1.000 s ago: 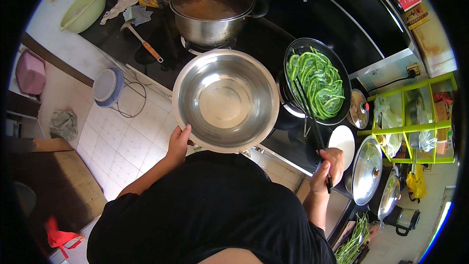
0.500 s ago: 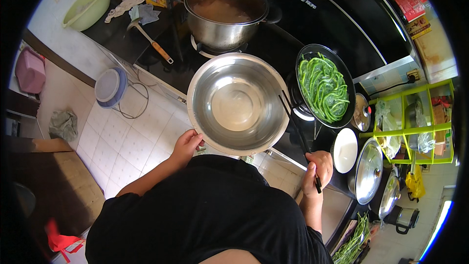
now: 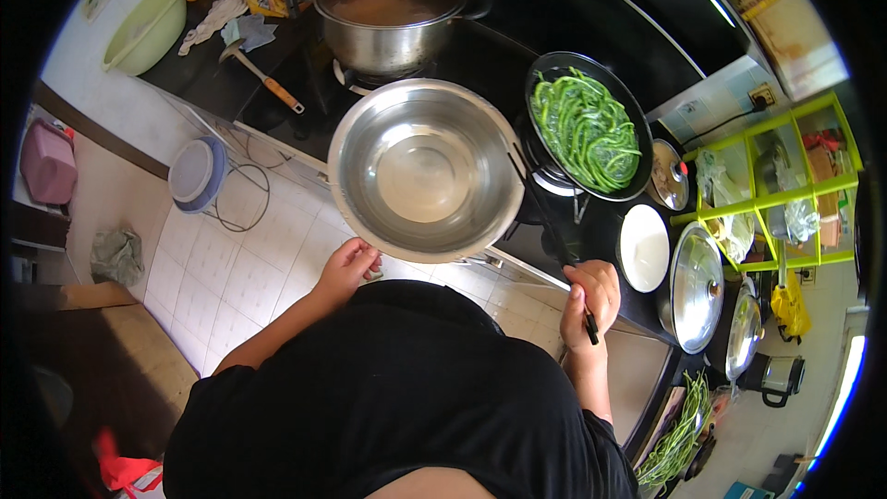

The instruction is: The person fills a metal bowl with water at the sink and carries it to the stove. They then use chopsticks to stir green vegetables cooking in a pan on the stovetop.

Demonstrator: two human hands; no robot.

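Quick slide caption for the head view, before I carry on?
Left hand at the rim of the bowl, right hand gripping chopsticks, beans in the pan.

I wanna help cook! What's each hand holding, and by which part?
The right hand holds the black chopsticks near their upper end. The left hand is at the near rim of the steel bowl; whether it grips cannot be told.
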